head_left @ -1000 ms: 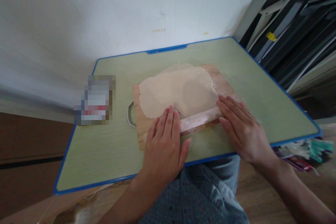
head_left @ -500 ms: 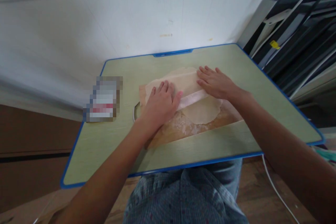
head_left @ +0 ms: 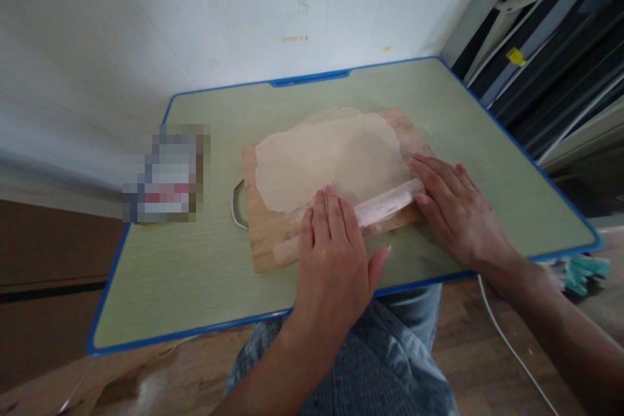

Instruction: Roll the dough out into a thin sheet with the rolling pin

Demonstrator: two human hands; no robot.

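Note:
A thin, wide sheet of dough (head_left: 326, 159) lies flat on a wooden cutting board (head_left: 260, 240), reaching past the board's far edge. Along the near side of the dough rests a pale, floury rolling pin (head_left: 387, 203), angled up to the right. My left hand (head_left: 334, 250) lies over the pin's left part, palm down and fingers stretched out, its thumb apart. At the pin's right end my right hand (head_left: 453, 211) also lies flat with extended fingers. Neither hand wraps round the pin. Parts of the pin are hidden under both hands.
The board stands on a light green table (head_left: 185, 286) with a blue rim, close to a white wall (head_left: 234, 19). A blurred-out packet (head_left: 168, 175) is at the table's left edge. A metal handle (head_left: 235, 207) sticks out from the board's left side. Dark panels (head_left: 550, 65) lean at the right.
Both hands and the rolling pin have come toward me, from across the dough to its near edge. The dough's near part, formerly below the pin, now lies behind it. My view has shifted slightly.

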